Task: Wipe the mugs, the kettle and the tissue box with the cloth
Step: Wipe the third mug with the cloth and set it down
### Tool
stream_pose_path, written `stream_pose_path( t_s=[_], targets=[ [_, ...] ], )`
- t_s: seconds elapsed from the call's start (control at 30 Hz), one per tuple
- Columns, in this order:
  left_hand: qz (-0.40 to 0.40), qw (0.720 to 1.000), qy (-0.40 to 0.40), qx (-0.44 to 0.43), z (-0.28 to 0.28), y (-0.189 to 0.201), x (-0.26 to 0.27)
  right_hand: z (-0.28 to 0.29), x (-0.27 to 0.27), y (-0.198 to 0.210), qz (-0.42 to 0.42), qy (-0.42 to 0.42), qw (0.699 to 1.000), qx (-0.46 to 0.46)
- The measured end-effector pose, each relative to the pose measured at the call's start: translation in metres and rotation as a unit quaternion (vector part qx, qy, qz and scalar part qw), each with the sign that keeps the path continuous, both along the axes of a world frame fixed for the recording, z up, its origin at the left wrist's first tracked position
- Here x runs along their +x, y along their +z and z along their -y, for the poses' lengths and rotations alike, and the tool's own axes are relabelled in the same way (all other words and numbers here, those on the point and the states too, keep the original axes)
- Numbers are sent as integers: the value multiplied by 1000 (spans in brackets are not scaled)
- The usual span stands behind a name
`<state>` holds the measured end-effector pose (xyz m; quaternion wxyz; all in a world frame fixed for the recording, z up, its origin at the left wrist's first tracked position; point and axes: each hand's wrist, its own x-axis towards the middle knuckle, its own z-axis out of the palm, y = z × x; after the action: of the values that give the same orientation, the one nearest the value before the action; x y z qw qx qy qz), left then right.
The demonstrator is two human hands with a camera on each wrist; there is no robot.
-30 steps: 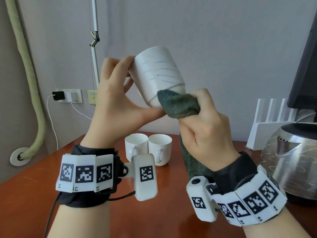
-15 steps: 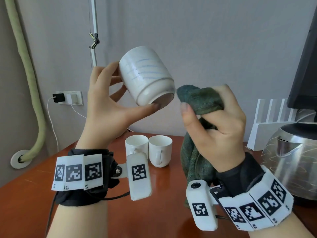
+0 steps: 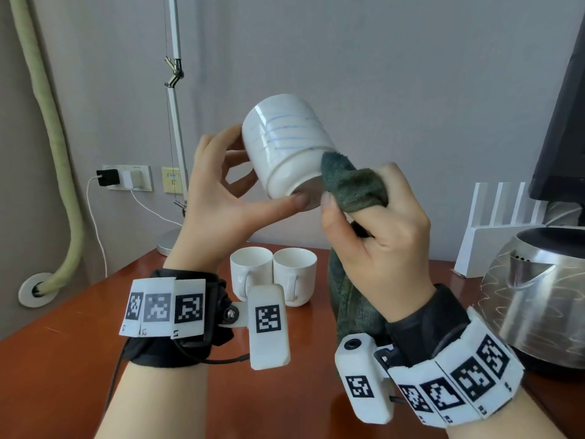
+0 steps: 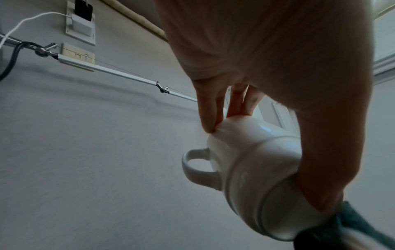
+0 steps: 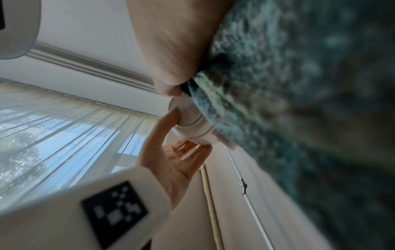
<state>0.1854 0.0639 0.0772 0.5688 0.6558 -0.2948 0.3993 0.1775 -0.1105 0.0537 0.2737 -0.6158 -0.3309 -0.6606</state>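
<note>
While the left hand (image 3: 218, 198) grips a white ceramic mug with thin blue stripes (image 3: 286, 147) between thumb at the rim and fingertips at the base, tilted mouth-down toward the other hand, the right hand (image 3: 376, 239) pinches a bunched dark green terry cloth (image 3: 351, 182) and presses its tip against the mug's rim. Below and between the two wrists, two plain white ceramic mugs (image 3: 272, 274) stand upright and touching on the reddish-brown wooden table (image 3: 63, 359); whether they are already wiped cannot be told. Just beside the right wrist, on its outer side, sits a rounded brushed-steel kettle (image 3: 538, 296), with no cloth on it. No tissue box shows in any view. By my judgement the task is in its early or middle part: one mug is under the cloth now, and the kettle and the tissue box remain to be done. From the left wrist view the mug's handle (image 4: 198, 167) points away from the palm, free of the fingers.
</note>
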Motion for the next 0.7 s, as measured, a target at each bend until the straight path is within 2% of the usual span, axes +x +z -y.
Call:
stream_pose_path(
  t_s=[0.07,0.23,0.5,0.7],
  targets=[
    [2,1000,-2,1,2,0,-1,-3,-2,0,4,9,1000,-8],
    [-4,1000,-19,-20,0,0,-2,13,7,4,-5,-38,999,23],
    [17,1000,4,-6,1,3,-5,3,-2,4,8,-1,1000,-4],
    [-6,999,-13,-29,1,0,-1,11,6,3,1,-18,1000,-5]
  ],
)
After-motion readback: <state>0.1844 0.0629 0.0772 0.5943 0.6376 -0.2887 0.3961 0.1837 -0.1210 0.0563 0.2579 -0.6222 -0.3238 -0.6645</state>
